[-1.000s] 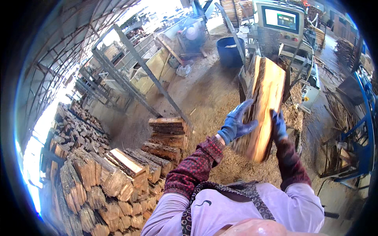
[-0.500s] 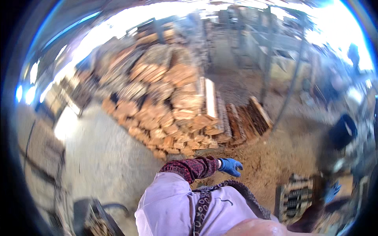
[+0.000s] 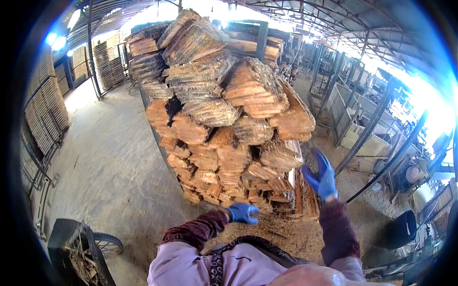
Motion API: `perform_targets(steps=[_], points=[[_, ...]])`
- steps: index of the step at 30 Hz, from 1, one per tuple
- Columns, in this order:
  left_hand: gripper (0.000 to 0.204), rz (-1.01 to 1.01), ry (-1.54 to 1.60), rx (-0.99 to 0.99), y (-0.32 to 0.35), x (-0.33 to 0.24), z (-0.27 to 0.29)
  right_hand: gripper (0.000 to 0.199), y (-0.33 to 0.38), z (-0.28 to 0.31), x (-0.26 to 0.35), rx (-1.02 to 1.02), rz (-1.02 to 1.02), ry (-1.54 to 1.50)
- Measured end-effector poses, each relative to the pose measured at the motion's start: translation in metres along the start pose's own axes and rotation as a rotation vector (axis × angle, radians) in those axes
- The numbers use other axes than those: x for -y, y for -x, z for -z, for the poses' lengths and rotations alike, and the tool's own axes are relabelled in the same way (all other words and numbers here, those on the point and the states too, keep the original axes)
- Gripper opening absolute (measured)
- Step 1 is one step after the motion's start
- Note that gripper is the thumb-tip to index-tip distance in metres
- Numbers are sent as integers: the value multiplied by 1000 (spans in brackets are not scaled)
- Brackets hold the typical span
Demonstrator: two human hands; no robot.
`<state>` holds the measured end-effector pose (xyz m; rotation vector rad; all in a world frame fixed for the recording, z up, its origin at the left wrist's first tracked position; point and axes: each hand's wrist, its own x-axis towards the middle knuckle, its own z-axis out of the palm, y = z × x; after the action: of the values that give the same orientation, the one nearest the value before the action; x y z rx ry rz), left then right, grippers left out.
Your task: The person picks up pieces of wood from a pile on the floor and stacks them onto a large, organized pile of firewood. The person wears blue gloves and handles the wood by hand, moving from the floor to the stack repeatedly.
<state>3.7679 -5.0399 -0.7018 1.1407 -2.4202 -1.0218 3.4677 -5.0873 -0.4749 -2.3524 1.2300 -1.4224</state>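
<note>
In front of me rises a tall stack of split, bark-edged wood slabs [image 3: 210, 143], bundled in thick layers with rough orange-brown ends. My left hand [image 3: 244, 213], in a blue glove, hovers low before the foot of the stack with its fingers apart and nothing in them. Further right, my right hand [image 3: 322, 175], also blue-gloved, is raised beside the stack's right edge. Its thumb and fingers are spread, and it holds nothing. Just left of it, upright slabs [image 3: 303, 193] lean against the side of the stack.
A black wheeled cart [image 3: 76, 252] with wood scraps stands at the lower left. Stacked boards [image 3: 45, 105] line the left side. To the right are slanting metal posts [image 3: 369, 126], a black bucket [image 3: 401, 229] and a pale walled bin [image 3: 365, 143]. Sawdust covers the ground by the stack.
My view has swung toward the stack, which now looms larger. My right hand has come from the lower right up beside the stack. My left hand stays low with its fingers apart.
</note>
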Motion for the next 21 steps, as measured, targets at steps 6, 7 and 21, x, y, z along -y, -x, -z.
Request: perform_targets(steps=[6,7,21], points=[[50,-392,-683,-1063,18,-118,288,89,-215,-77,50,67,192,196],[49,-437,-796,-1163,16,-128,315,96,-234,-84,50,118,202,349],[77,-427,-383,-1155,-63,-110,374,58,-312,-40,-59,529,-409,-745]])
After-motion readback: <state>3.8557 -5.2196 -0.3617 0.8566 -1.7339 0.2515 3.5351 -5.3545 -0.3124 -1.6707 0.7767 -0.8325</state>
